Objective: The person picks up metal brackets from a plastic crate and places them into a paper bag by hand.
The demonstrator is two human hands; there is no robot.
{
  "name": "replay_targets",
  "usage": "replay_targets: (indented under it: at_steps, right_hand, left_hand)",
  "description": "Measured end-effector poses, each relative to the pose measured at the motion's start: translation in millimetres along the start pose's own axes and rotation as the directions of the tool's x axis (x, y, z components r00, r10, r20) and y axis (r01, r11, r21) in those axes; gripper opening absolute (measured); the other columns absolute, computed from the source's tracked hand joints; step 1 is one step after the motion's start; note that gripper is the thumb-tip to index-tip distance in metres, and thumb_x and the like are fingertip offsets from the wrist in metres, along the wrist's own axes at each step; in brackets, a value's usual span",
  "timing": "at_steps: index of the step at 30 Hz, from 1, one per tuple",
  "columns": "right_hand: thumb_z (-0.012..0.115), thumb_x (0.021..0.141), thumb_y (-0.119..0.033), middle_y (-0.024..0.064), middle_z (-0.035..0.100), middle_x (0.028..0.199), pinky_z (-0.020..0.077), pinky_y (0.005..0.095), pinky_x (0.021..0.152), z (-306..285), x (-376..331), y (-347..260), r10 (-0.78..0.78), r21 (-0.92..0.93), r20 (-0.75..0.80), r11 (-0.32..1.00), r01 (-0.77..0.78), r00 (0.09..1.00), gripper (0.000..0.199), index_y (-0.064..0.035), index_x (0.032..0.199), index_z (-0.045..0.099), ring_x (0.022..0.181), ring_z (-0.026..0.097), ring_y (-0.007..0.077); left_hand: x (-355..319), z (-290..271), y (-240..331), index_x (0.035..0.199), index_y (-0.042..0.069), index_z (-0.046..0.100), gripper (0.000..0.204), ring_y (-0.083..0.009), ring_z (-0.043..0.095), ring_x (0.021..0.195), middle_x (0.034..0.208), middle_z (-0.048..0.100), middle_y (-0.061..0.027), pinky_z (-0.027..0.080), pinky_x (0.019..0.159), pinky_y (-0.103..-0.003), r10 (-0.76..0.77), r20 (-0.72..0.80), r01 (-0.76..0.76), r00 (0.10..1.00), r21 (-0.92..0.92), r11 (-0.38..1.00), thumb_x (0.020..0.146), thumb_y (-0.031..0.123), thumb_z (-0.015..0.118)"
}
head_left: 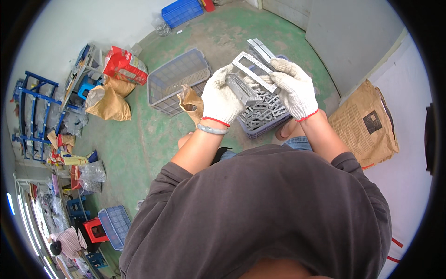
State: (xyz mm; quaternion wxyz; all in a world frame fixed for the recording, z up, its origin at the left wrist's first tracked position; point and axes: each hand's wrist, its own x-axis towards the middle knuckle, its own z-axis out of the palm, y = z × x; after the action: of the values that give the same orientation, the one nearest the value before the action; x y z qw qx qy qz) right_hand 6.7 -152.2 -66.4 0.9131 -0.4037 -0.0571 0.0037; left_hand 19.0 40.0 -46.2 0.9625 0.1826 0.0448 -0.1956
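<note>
White knit gloves with red cuffs cover both hands. My left hand [219,96] is closed around a stack of grey rectangular frames [242,89]. Between finger and thumb, my right hand [293,88] grips a single light grey rectangular frame [251,69], its far end beside the left fingertips. Below the hands stands a grey-blue crate [265,131] heaped with loose grey frame parts [264,109]. More stacked grey frames [261,50] lie just beyond the right hand; what they rest on is hidden.
Left of the hands are a grey mesh crate [162,95] and an open brown paper bag [189,103]. A large brown sack [369,125] leans at the right wall. Brown bags [109,103], a red sack [124,65] and blue racks [35,109] line the left. Another person [69,242] is at far lower left.
</note>
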Motion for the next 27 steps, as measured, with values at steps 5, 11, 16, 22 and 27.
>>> replay_targets:
  at_steps: [5, 11, 16, 22, 27]
  right_hand:
    - [0.060, 0.090, 0.006, 0.0226, 0.060, 0.120, 0.0558, 0.0434, 0.092, 7, -5, -9, -0.041, -0.073, 0.008, 0.996, 0.042, 0.999, 0.040, 0.0124, 0.128, 0.050, 0.098, 0.067, 0.0314]
    - [0.060, 0.090, 0.006, 0.0196, 0.062, 0.115, 0.0562, 0.0349, 0.088, 17, -13, -12, -0.125, -0.151, 0.000, 0.981, 0.124, 0.992, 0.037, 0.0118, 0.125, 0.053, 0.098, 0.068, 0.0273]
    - [0.060, 0.090, 0.007, 0.0192, 0.064, 0.114, 0.0566, 0.0331, 0.088, 19, -16, -10, -0.183, -0.279, 0.034, 0.942, 0.185, 0.982, 0.033, 0.0115, 0.122, 0.056, 0.099, 0.069, 0.0257]
    - [0.062, 0.089, 0.008, 0.0169, 0.066, 0.112, 0.0564, 0.0311, 0.089, 29, -22, -11, -0.207, -0.394, 0.058, 0.894, 0.213, 0.977, 0.032, 0.0084, 0.120, 0.059, 0.100, 0.069, 0.0233]
    - [0.065, 0.086, 0.008, 0.0137, 0.067, 0.113, 0.0555, 0.0299, 0.089, 32, -22, -9, -0.256, -0.517, 0.100, 0.812, 0.270, 0.962, 0.032, 0.0044, 0.118, 0.062, 0.101, 0.068, 0.0203]
  left_hand:
    - [-3, -18, 4, 0.126, 0.001, 0.051, 0.045, -0.0375, 0.059, 0.103, 0.121, 0.059, -0.0202, 0.052, 0.084, -0.050, -0.035, 0.091, 0.043, 0.995, -0.082, 0.996, 0.103, 0.038, 0.042]
    - [-12, 2, 8, 0.130, -0.004, 0.049, 0.080, -0.0359, 0.058, 0.108, 0.125, 0.058, -0.0192, 0.054, 0.085, -0.048, 0.000, -0.009, 0.000, 1.000, -0.023, 1.000, 0.093, 0.067, 0.049]
    - [-9, 1, 7, 0.131, -0.004, 0.047, 0.086, -0.0359, 0.057, 0.113, 0.130, 0.055, -0.0186, 0.054, 0.090, -0.048, 0.013, -0.019, -0.013, 1.000, -0.014, 1.000, 0.088, 0.071, 0.055]
    - [-10, 0, 8, 0.116, -0.003, 0.057, 0.067, -0.0365, 0.061, 0.102, 0.115, 0.061, -0.0199, 0.054, 0.092, -0.050, 0.006, 0.036, -0.004, 0.999, -0.064, 0.998, 0.093, 0.060, 0.059]
    - [-7, -8, 10, 0.109, -0.002, 0.060, 0.050, -0.0315, 0.063, 0.099, 0.105, 0.065, -0.0153, 0.055, 0.089, -0.048, -0.025, 0.079, 0.032, 0.997, -0.088, 0.996, 0.097, 0.046, 0.061]
